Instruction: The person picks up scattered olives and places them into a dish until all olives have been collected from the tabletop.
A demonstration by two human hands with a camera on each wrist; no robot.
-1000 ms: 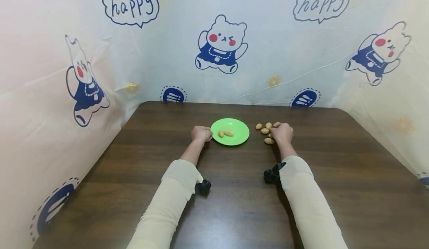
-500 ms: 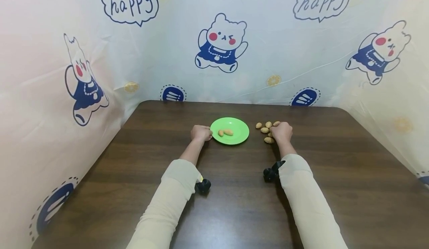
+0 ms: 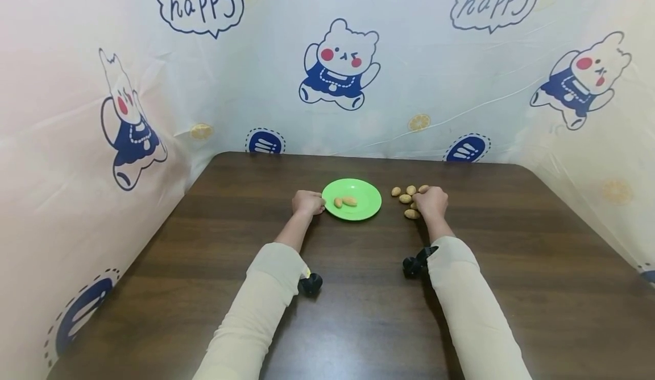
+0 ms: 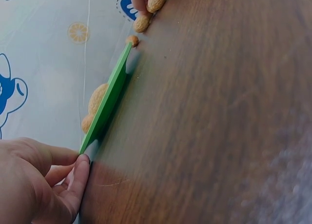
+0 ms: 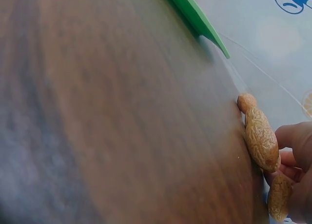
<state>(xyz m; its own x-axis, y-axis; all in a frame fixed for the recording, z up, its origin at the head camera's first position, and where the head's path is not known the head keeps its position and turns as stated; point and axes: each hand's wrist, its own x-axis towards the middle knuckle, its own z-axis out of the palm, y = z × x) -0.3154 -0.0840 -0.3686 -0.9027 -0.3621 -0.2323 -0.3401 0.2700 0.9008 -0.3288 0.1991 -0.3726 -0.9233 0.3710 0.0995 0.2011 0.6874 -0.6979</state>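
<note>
My left hand point(image 3: 309, 203) pinches the near-left rim of a light green plate point(image 3: 365, 209). In the left wrist view, thumb and finger meet at the edge of the green plate point(image 4: 111, 94), which looks tilted in that camera. Two peanuts point(image 3: 349, 201) lie on it. Right of the plate, several more peanuts point(image 3: 405, 198) lie loose on the table. Among them my right hand point(image 3: 432, 202) reaches down with curled fingers. A large wrinkled peanut point(image 5: 262, 140) and another peanut point(image 5: 280, 197) sit against these fingers in the right wrist view. The fingertips are hidden, so any grip stays unseen.
A brown wooden table point(image 3: 358, 289) runs under both forearms, its rounded far edge meeting a printed cloth backdrop point(image 3: 399, 73). Each wrist carries a small black camera, one on the left point(image 3: 310, 284) and one on the right point(image 3: 411, 267).
</note>
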